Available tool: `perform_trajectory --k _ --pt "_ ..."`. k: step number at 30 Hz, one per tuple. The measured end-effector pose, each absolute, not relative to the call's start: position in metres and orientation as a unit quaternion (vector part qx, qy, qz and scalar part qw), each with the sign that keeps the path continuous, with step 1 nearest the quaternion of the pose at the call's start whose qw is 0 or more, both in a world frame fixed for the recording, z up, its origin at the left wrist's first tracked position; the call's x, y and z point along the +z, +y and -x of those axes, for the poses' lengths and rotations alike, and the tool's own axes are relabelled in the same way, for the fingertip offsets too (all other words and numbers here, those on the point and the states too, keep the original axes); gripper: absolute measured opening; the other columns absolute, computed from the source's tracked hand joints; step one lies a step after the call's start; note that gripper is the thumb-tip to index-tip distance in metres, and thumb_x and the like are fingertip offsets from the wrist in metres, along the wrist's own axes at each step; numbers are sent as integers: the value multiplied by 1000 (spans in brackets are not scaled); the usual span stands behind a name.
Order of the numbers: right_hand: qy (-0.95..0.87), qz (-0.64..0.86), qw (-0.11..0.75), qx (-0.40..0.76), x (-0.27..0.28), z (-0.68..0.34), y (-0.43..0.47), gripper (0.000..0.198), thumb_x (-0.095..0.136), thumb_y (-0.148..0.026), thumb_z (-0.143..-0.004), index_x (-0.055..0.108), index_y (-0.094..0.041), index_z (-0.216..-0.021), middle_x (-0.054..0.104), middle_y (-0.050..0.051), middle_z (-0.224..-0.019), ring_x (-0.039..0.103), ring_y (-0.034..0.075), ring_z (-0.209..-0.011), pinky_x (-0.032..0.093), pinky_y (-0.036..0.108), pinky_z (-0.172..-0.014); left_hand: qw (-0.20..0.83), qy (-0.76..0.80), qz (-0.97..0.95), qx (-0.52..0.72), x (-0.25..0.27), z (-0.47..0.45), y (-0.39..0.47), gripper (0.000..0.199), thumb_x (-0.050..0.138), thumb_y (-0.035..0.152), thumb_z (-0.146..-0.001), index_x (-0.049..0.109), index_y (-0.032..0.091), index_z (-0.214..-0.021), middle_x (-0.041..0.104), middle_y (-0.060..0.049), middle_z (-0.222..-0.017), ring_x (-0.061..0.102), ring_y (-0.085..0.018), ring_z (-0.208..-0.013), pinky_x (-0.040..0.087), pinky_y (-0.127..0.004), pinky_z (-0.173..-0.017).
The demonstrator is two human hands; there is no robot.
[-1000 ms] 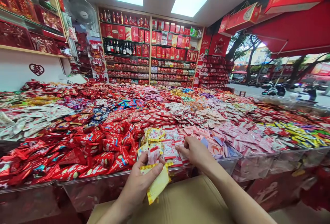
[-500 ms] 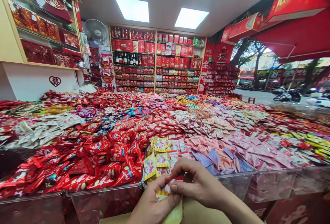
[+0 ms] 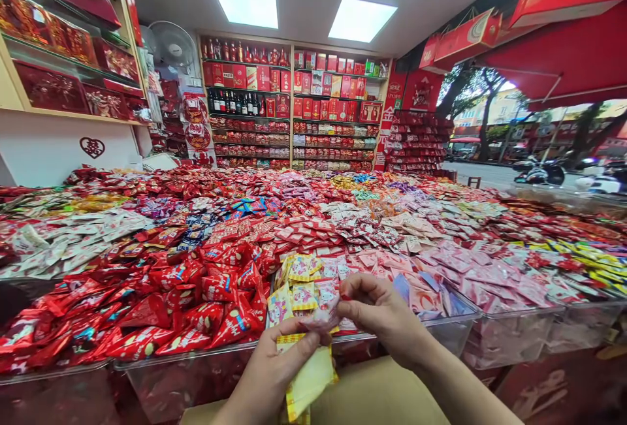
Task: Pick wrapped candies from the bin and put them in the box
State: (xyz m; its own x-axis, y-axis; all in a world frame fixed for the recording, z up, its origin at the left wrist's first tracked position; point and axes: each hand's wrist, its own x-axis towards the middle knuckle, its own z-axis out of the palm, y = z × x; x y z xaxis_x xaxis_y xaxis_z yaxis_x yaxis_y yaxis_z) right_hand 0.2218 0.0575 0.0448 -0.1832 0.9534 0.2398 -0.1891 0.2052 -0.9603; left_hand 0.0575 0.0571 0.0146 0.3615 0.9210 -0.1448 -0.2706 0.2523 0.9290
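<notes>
My left hand (image 3: 274, 360) is closed on a yellow candy packet (image 3: 309, 378), which hangs down below the thumb. A pinkish candy packet (image 3: 323, 316) stands up from the same grip. Thumb and forefinger of my right hand (image 3: 389, 317) pinch together at that pink packet's right edge. Just behind the hands, a clear bin holds yellow-edged packets (image 3: 287, 304) with cartoon prints on the left and pink-and-white ones beside them. Part of the bin's front is hidden by my hands.
Red shiny candy packets (image 3: 196, 314) fill the bin at left. Pink packets (image 3: 470, 275) lie in bins at right. Clear bin rims (image 3: 191, 354) run along the front. Brown surface (image 3: 377, 392) shows below my hands. Shelves (image 3: 292, 108) of bottles and boxes stand at the back.
My hands have drawn slightly apart, the left going down and left, the right moving right and up. More of the yellow packet and the pink packet now shows. The view has shifted a little.
</notes>
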Motion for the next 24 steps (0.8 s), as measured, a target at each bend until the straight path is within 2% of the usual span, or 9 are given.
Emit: perform_trajectory --k 2,6,7,9,12,15,18,21,24 --pt "-611 327 552 463 47 -225 57 13 66 -22 -63 54 -19 -64 54 -2 -63 52 10 -62 41 24 -60 708 365 -427 429 18 -55 58 31 70 31 -60 61 14 -84 70 -7 -70 64 -19 -62 48 -28 -59" --pt "-748 309 510 291 49 -229 51 7 57 -14 -71 57 -21 -68 55 3 -79 53 14 -77 41 27 -69 758 295 -402 421 24 -49 57 54 66 30 -66 42 21 -114 70 -7 -76 65 -22 -63 48 -32 -60" --pt "-766 310 497 266 49 -229 48 9 55 -13 -72 56 -21 -70 55 3 -81 53 14 -79 41 28 -70 767 275 -403 417 26 -47 57 58 65 30 -66 38 23 -117 69 -7 -77 65 -22 -64 48 -33 -61" --pt "-781 312 478 252 48 -229 45 10 57 -13 -70 56 -22 -75 54 4 -87 52 15 -83 42 29 -73 764 263 -405 428 27 -46 57 54 65 30 -67 39 25 -114 69 -6 -77 65 -21 -65 48 -32 -62" --pt "-771 301 470 306 44 -224 44 18 64 -21 -65 55 -21 -80 50 6 -97 49 18 -91 41 30 -79 703 316 -426 474 26 -48 58 34 65 29 -66 48 25 -95 68 0 -71 62 -14 -56 47 -25 -57" --pt "-665 320 514 437 39 -217 48 21 62 -28 -68 50 -22 -84 51 4 -89 51 16 -83 43 29 -73 610 347 -500 508 20 -50 59 20 66 27 -65 53 24 -80 63 4 -68 58 -10 -55 45 -20 -55" --pt "-540 341 531 557 38 -211 49 32 64 -27 -66 43 -23 -90 54 1 -80 54 13 -73 44 28 -65 525 342 -574 527 15 -49 58 12 65 24 -67 57 23 -75 60 5 -71 56 -10 -64 44 -18 -59" --pt "-470 356 578 564 41 -207 44 41 70 -19 -57 45 -22 -90 53 1 -91 54 11 -74 44 25 -65 462 347 -617 534 12 -48 56 6 63 23 -68 59 24 -73 57 5 -71 53 -11 -70 43 -17 -64" --pt "-416 353 595 591 45 -208 42 40 71 -17 -54 47 -20 -86 55 1 -86 55 11 -73 44 25 -64 431 356 -634 534 13 -49 55 8 63 22 -69 59 25 -76 59 4 -74 54 -11 -74 42 -17 -69"
